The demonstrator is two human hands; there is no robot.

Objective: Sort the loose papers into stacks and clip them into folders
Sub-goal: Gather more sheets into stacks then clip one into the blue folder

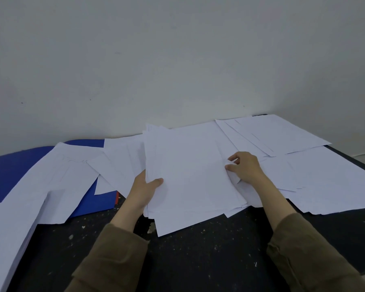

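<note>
Papers (303, 178) spread over dark table (198, 260); blue folder (15, 171) left of stack. Stack (190, 175) mid-table, left hand (144, 190) clamped on its left edge. Right hand (245, 167) pinches sheet corner at stack's right. Advice: square edges before adding, lift one sheet only.

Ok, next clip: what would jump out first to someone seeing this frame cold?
The spread of white loose papers covering most of the dark table, from the far right corner to the near left edge. In the middle, the left hand grips a thick stack by its left edge while the right hand pinches sheets at its right side. A blue folder shows from under the papers at the left.
</note>
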